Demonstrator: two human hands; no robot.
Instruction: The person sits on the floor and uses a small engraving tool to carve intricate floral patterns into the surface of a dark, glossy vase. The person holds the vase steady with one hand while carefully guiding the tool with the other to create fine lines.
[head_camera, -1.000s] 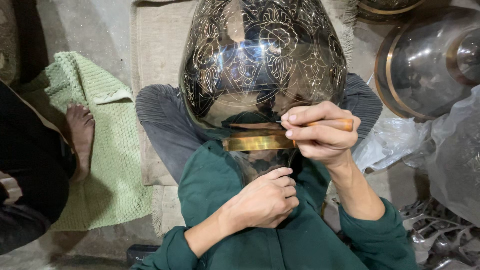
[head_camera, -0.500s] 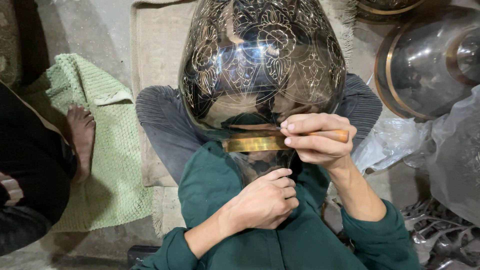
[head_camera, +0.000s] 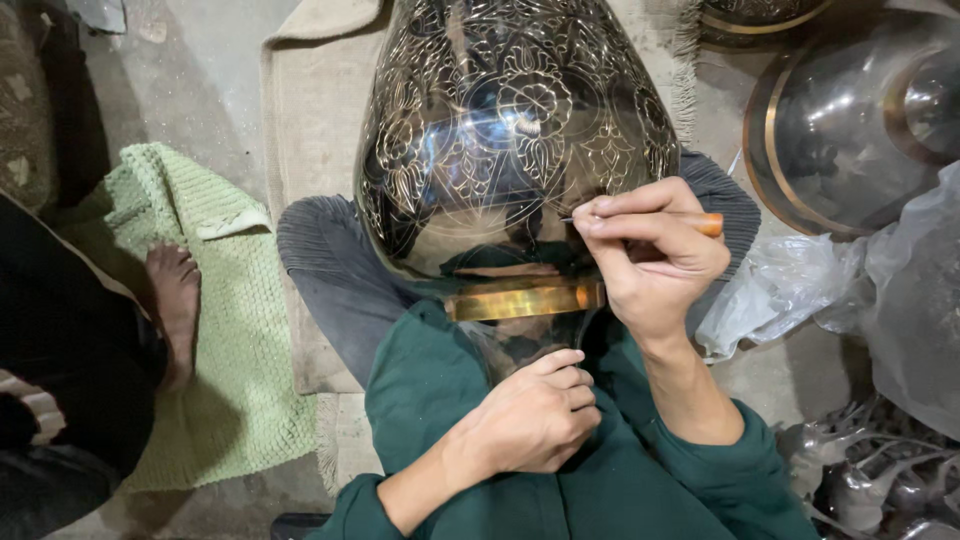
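Our right hand (head_camera: 655, 255) pinches the engraving tool (head_camera: 690, 219) on the mostly-patterned engraved metal vase (head_camera: 510, 130); left hand (head_camera: 535, 415) fisted below steadies its neck, plain band left.

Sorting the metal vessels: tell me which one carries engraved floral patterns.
The large dark vessel resting in the person's lap; the round vessel at upper right is plain and smooth.

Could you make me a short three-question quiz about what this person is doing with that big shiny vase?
1. True or false: the right hand holds a thin orange-handled tool against the engraved metal vase.
2. Where is the left hand? A) on the green mat B) closed below the vase's brass band C) on the plastic bag
3. What lies on the green mat?

Key: 1 true; 2 B; 3 another person's bare foot.
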